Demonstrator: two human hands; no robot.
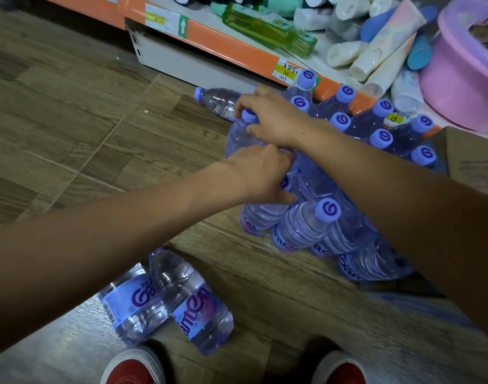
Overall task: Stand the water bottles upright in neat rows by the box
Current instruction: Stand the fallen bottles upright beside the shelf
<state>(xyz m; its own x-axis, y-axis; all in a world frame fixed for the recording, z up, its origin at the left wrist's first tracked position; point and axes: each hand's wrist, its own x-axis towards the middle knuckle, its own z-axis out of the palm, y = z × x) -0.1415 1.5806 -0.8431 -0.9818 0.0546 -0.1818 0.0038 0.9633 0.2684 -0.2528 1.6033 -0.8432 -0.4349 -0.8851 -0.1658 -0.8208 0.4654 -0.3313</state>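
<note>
the wood floor [71,112] is the biggest thing here, and a long shelf [237,55] with an orange edge runs along the far side. a brown box [469,159] sits at the right, just past the bottles.

next to the box is a big bunch of standing bottles [381,139] with purple caps, packed close in rows. they are upright.

two lying bottles [168,297] rest on their sides near the red shoes [134,370], touching each other. their long way runs from the shoes up toward the bunch. one more far bottle [217,102] lies flat by the shelf, cap pointing left.

the right hand [273,117] is curled round the cap and neck of the end bottle [241,139] at the left edge of the bunch. this bottle looks close to upright, neck on top. the left hand [262,173] is curled on the top of a near bottle [260,217] in the front of the bunch, just below the right hand. its fingers hide what they pinch, so i can't be sure of the exact hold.

i think the end bottle only needs a small push to sit straight in its row. the two lying bottles are closer to the left arm, so that hand would likely fetch them next.
</note>
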